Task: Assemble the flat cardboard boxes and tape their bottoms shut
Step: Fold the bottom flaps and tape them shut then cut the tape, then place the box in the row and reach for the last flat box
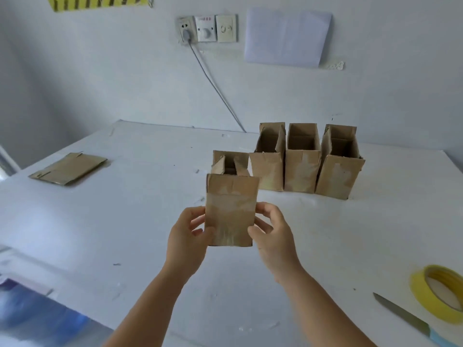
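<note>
While I hold box (230, 211) mid-frame, upright, left hand (186, 237) and right hand (273, 236) fingers curled round its sides. Three boxes (303, 161) stand upper right on desk (125, 221). Set mine beside them, level, flaps up, light grip. Flat box (68, 168) left waits; tape (441, 289), knife (403, 316) lower right.

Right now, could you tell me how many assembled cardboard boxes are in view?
4: one box held up in both hands, and three standing in a row on the table behind it: left, middle, right. None seems hidden.
</note>
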Demonstrator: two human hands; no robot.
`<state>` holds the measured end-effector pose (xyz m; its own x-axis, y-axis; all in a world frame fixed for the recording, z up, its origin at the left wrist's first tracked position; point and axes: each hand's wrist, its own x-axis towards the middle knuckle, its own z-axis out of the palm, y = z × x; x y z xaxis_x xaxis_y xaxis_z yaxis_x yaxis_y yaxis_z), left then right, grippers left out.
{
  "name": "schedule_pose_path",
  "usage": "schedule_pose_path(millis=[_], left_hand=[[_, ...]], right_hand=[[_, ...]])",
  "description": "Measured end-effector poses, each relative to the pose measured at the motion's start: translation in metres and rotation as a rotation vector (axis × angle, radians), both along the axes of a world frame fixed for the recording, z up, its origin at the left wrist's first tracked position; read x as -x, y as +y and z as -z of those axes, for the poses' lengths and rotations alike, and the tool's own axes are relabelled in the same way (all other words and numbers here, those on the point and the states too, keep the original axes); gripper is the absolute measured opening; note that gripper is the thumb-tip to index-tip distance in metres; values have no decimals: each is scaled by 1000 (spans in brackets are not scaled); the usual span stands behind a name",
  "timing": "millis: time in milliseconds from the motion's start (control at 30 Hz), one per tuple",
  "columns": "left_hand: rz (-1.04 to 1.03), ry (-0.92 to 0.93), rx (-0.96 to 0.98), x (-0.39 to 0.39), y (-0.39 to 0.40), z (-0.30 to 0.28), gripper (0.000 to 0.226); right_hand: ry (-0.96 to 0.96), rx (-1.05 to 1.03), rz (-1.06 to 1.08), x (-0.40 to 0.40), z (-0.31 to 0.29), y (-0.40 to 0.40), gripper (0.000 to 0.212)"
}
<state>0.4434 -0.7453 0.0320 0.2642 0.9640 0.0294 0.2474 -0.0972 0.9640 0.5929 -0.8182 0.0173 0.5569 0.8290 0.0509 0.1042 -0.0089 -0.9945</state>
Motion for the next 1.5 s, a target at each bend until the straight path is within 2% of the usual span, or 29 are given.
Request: schedule_pose_path(millis=[200,400,533,667,833,1300,1500], left_hand=[[-89,171,-43,2,47,30,31],[113,219,-47,-19,110,51,39],[277,191,4,-38,151,58,50],[390,262,-50,-57,188,74,60],[480,276,-86,-75,214,86,67],[620,263,-119,-106,253,88,73],[666,293,-100,-108,254,82,73]], right_hand=[[-172,115,29,8,16,53,38],[-226,260,101,0,44,106,60],[-194,293,159,-12,51,143,64],[-160,329,223,-22,49,173,57],[-143,370,301,-33,59,202,64],[-25,411,411,-34,53,234,70],[-45,444,404,-35,50,232,71]])
